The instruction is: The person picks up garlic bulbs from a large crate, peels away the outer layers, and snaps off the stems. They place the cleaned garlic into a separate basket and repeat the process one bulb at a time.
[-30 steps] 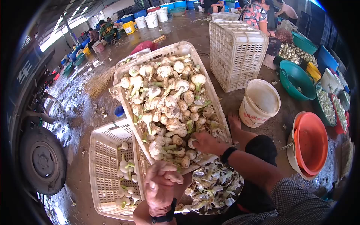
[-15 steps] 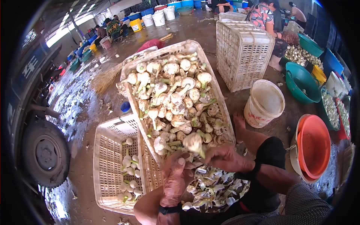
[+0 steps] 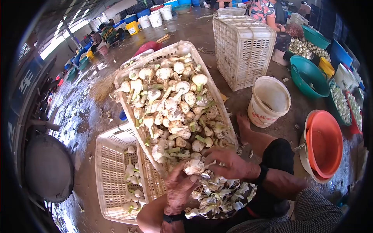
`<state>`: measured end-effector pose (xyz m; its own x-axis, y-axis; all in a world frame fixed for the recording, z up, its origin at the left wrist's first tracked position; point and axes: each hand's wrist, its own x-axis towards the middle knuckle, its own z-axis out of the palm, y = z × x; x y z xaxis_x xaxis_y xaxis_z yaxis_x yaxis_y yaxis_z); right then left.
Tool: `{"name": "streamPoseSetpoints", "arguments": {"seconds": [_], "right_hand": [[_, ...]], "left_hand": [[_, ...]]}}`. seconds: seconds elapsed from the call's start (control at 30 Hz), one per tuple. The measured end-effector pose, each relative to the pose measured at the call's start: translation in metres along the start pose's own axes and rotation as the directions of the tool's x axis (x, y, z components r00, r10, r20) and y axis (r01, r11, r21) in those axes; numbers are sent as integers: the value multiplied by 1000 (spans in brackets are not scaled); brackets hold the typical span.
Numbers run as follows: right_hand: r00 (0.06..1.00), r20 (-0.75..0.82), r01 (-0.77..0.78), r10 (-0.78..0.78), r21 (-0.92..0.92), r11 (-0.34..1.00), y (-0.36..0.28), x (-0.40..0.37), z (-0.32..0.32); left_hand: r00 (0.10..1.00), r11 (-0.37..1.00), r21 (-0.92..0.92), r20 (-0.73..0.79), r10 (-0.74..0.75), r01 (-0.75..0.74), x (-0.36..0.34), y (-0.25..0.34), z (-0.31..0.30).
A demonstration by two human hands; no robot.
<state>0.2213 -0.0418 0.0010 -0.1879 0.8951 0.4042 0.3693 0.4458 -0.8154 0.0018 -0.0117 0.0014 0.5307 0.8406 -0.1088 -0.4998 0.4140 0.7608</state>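
A garlic bulb (image 3: 194,167), whitish with dirty brown skin, sits between the thumb and fingers of my left hand (image 3: 179,190). On its right side my right hand (image 3: 230,164) has its fingers bent in at the stem end, where the stem is mostly hidden. Just beyond both hands, a crate (image 3: 227,116) is heaped with garlic bulbs that carry stems and soil. Beneath my hands lies a pile of peeled garlic skins (image 3: 225,194). To the left, a lower crate (image 3: 101,171) contains several cleaner white garlic bulbs (image 3: 134,179).
A white bucket (image 3: 268,101) and an upright crate (image 3: 246,50) stand ahead right. Red basins (image 3: 326,143) and a green basin (image 3: 309,77) are at the right. A wheel (image 3: 49,169) is at the far left, a straw broom (image 3: 104,88) behind the crates. A seated person (image 3: 264,13) works beyond.
The garlic bulb has come down from the heap's near edge into my left hand. My right hand has followed it down and in, close to the left. The whole view has shifted slightly.
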Motion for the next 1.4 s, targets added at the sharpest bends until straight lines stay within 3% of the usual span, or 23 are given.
{"name": "streamPoseSetpoints", "arguments": {"seconds": [0.03,0.07,0.1,0.13,0.17,0.2,0.23,0.3,0.33,0.5,0.67,0.73,0.83,0.9,1.03,1.07,1.1,1.13,1.2,1.27,1.33,1.4], "right_hand": [[1000,-23,20,-20,-15,1000,0,0,-1],[1000,-23,18,-19,-17,1000,-1,-1,-3],[985,30,-171,168,189,967,-3,-2,-6],[935,119,-354,334,375,857,-4,-3,-7],[934,117,-355,336,377,856,-4,-3,-8],[957,106,-290,271,266,919,-3,-3,-8],[973,103,-219,204,151,964,-1,-3,-9],[975,115,-205,192,115,972,3,-4,-10],[976,130,-188,177,79,979,5,-3,-11],[981,142,-137,130,39,990,8,-6,-11],[977,140,-171,159,77,982,4,-5,-9],[997,38,-68,70,-47,997,9,-8,-1],[995,-54,-92,87,-81,993,8,-9,9],[993,-58,-102,98,-73,992,11,-10,11],[983,-34,-179,178,-44,983,5,-8,8],[984,-32,-177,176,-42,983,1,-6,4],[951,45,-310,306,150,939,-4,-4,-1],[899,145,-438,414,323,839,-7,-3,-4],[906,161,-422,391,301,855,-7,-2,-8],[913,177,-405,368,278,871,-5,-3,-9],[981,101,-178,168,101,979,2,-5,-6],[986,94,-143,136,79,987,7,-6,-5]], "left_hand": [[1000,1000,-2,2,-1,1,2,-2,-1],[994,980,165,44,102,-108,5,-5,-3],[975,921,322,102,195,-218,7,-7,-3],[976,922,322,103,193,-216,7,-8,-2],[986,920,356,84,145,-166,6,-9,0],[993,914,389,63,99,-116,5,-10,0],[993,914,390,63,96,-113,5,-11,-2],[992,824,553,40,117,-120,5,-17,-9],[992,825,552,41,117,-120,5,-18,-11],[961,661,699,162,223,-271,8,-24,-17],[951,608,740,149,270,-288,6,-24,-10],[956,618,740,119,267,-265,6,-25,-10],[946,578,764,133,295,-288,6,-24,-8],[921,412,842,228,315,-349,7,-22,-9],[942,538,788,155,299,-301,7,-28,-15],[959,640,724,110,261,-257,7,-29,-16],[974,732,648,70,216,-209,7,-29,-16],[974,732,648,69,216,-208,6,-28,-16],[979,815,546,55,198,-195,7,-29,-14],[977,776,597,64,206,-203,8,-31,-17],[975,731,650,72,212,-208,7,-31,-17],[984,780,613,-26,175,-123,6,-31,-14]]}}
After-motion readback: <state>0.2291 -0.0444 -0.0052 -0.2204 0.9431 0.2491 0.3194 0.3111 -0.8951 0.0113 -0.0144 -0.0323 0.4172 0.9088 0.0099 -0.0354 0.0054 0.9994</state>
